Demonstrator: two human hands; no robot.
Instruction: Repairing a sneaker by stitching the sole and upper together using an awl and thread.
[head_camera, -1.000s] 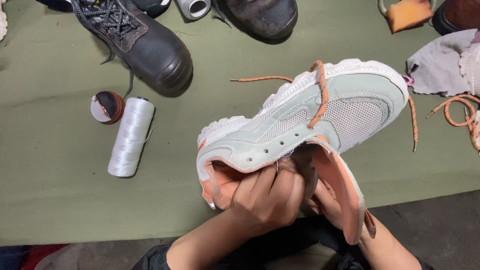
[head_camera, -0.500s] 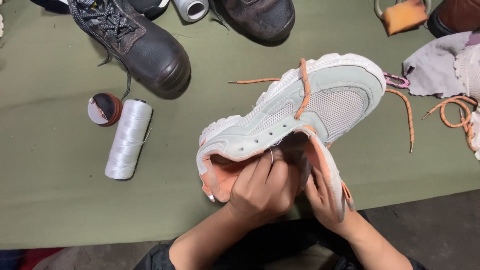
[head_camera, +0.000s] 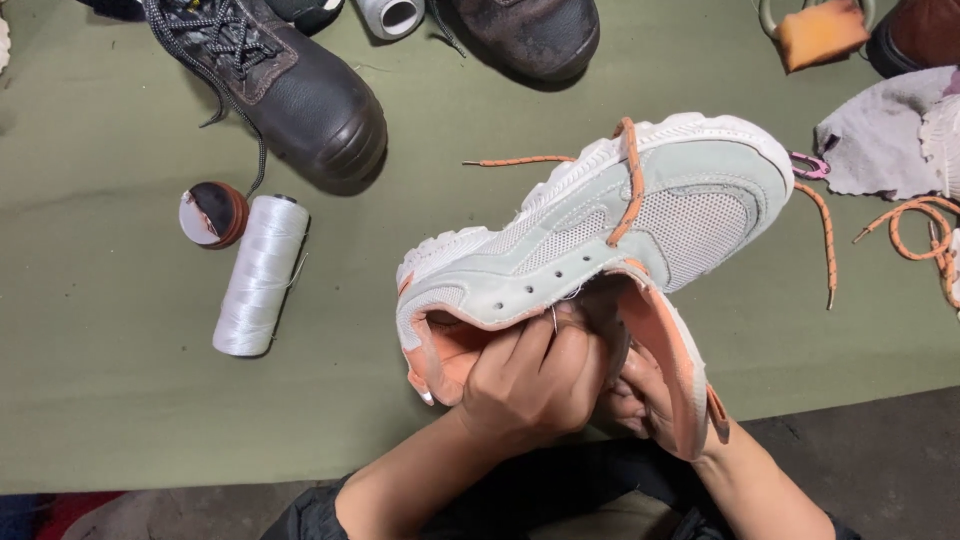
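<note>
Sneaker (head_camera: 620, 225): pale mint-grey mesh trainer with white sole and salmon-pink lining; lies on its side at centre of the green table (head_camera: 120, 420), toe pointing far right, opening turned toward the near edge.
Left hand (head_camera: 530, 385): fingers curled and pressed against the rim of the sneaker's opening, gripping the upper at the collar.
Right hand (head_camera: 635, 395): mostly hidden behind the folded-out pink tongue (head_camera: 670, 370); fingers bunched close to the left hand; whether it pinches anything cannot be told.
Thread (head_camera: 553, 320): short pale strand visible at the upper's edge, just above the left-hand fingers.
Orange lace (head_camera: 628, 180): runs across the side of the sneaker; loose ends trail left and right onto the table.
White thread spool (head_camera: 260, 275): lies on its side, left of the sneaker, well apart from it.
Round tin (head_camera: 212, 214): small, brown-rimmed, touching or just beside the spool's far end.
Black work boot (head_camera: 285, 85): far left, laced, toe pointing right.
Brown boot (head_camera: 530, 35): far centre, partly cut off.
Grey cloth (head_camera: 880, 135): far right, beside a second orange lace (head_camera: 915, 230).
</note>
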